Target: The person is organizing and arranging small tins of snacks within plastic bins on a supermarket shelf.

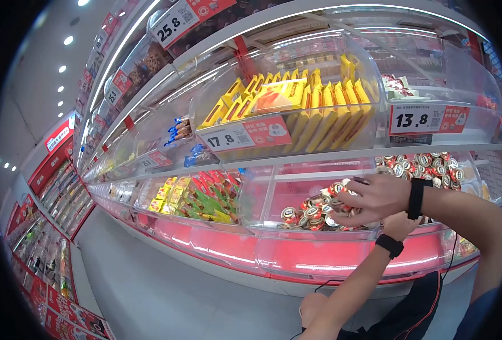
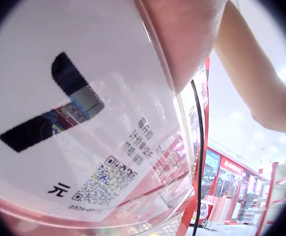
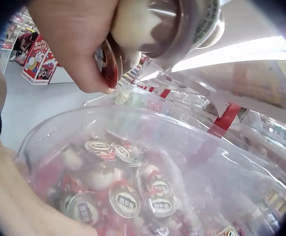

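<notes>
My right hand (image 1: 373, 195) is above the lower shelf bin. In the right wrist view its thumb and fingers pinch small clear plastic cups (image 3: 138, 27) with brown and white contents, one with a shiny foil lid. More lidded cups (image 3: 125, 199) lie heaped in the clear bin (image 3: 118, 112) below. My left hand (image 1: 401, 225) is at the bin's front edge, its fingers hidden behind the right hand. A large price tag (image 2: 30, 93) fills most of the left wrist view, with the base of the left hand (image 2: 189, 37) close over it.
Yellow-wrapped packets (image 1: 330, 113) fill a clear bin on the shelf above, over a price tag (image 1: 245, 136). Colourful bagged snacks (image 1: 205, 198) stand left of the cups. Grey floor (image 1: 149, 277) runs along the shelving, and another row of shelves (image 1: 41, 243) faces it.
</notes>
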A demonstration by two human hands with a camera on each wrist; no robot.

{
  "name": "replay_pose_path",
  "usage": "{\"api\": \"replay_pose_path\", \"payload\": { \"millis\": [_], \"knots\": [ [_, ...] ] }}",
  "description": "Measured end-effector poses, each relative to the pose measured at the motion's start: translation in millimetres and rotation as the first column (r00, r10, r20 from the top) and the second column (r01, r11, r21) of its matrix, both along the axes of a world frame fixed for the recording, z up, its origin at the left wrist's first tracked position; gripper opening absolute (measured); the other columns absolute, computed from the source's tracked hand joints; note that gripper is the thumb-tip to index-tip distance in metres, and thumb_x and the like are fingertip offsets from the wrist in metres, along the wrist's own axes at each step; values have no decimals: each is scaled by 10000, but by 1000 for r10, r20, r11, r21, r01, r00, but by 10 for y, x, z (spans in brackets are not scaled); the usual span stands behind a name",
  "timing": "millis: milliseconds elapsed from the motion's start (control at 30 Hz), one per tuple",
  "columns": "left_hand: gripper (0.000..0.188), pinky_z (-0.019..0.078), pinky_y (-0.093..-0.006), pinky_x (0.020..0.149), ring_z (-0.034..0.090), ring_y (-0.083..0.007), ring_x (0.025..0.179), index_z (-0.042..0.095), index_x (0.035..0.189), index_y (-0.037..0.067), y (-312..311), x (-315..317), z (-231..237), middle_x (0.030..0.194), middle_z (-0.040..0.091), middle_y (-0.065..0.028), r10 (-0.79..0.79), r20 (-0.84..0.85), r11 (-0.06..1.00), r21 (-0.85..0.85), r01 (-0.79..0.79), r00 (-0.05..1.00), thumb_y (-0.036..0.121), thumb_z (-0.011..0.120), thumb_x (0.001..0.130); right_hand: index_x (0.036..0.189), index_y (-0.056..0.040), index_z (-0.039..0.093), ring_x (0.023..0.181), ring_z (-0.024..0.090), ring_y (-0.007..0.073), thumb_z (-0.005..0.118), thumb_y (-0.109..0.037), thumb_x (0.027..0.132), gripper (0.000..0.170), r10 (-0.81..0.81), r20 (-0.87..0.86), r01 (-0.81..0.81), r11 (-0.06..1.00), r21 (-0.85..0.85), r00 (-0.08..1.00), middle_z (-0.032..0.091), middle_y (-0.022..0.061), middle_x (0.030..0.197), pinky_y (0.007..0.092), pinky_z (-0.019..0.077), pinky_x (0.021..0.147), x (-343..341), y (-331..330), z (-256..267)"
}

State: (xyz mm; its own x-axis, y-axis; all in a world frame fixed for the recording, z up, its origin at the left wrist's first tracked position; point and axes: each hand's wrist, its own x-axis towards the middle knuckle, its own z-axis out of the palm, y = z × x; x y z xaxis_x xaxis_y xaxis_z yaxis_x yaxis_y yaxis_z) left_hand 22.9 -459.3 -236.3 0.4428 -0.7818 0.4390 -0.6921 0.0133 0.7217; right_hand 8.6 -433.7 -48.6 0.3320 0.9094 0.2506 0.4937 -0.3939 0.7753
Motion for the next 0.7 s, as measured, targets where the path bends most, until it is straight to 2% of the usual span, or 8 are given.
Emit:
{"api": "replay_pose_path", "payload": {
  "millis": [67,133,200,300,467,600,633,700],
  "knots": [
    [556,330,-413,1032,481,-242,1222,536,1258,146,240,-66,569,1250,587,-73,84,-143,909,417,-17,986,533,514,860,1180,-238,514,788,577,173,615,-174,776,422,-51,-79,48,998,-34,996,527,51,943,247,477,464,287,32,-64],
    [555,401,-428,964,583,-283,1110,578,1200,132,308,-118,600,1152,644,-91,165,169,936,283,-208,972,504,621,791,1200,-242,499,800,582,183,614,-160,779,444,-100,-150,93,994,-56,984,523,55,945,258,486,468,535,40,-170],
    [577,447,-432,912,617,-299,1055,587,1197,142,410,-175,872,1104,664,-108,192,-8,874,456,-168,981,502,663,752,1224,-251,484,810,590,197,620,-144,778,478,-148,-215,138,989,-62,965,521,66,954,277,498,474,663,48,-266],
    [531,498,-419,821,647,-298,991,635,1128,158,323,-139,829,1037,684,-117,214,10,840,509,-190,977,491,692,719,1294,-278,461,895,581,247,709,-162,701,653,-296,-557,348,938,-15,776,517,90,1003,359,541,580,694,-3,-318],
    [398,511,-374,790,674,-274,922,702,959,153,389,-153,852,939,701,-112,198,-1,891,417,-180,980,479,681,731,1349,-301,432,995,554,275,762,-235,628,796,-307,-680,430,903,15,666,523,99,1099,394,552,699,732,-73,-427],
    [342,509,-388,749,677,-279,838,718,881,150,374,-160,836,877,704,-98,209,-2,894,405,-190,978,448,692,715,1395,-307,392,1246,438,344,737,-448,710,780,-492,-586,513,846,-145,644,437,128,1369,488,404,994,643,-92,-367],
    [348,505,-394,737,672,-280,822,719,874,147,331,-156,724,861,703,-96,274,131,929,222,-297,953,452,688,710,1407,-280,390,1300,381,373,701,-555,729,795,-461,-628,511,852,-114,627,415,142,1402,504,333,1049,634,-88,-330],
    [363,495,-406,716,661,-285,803,719,871,141,256,-172,454,831,700,-87,367,246,930,-89,-356,897,458,684,698,1386,-199,427,1304,388,348,640,-544,794,718,-311,-637,436,899,43,705,451,157,1374,475,312,1070,528,-163,-278]
  ]
}}
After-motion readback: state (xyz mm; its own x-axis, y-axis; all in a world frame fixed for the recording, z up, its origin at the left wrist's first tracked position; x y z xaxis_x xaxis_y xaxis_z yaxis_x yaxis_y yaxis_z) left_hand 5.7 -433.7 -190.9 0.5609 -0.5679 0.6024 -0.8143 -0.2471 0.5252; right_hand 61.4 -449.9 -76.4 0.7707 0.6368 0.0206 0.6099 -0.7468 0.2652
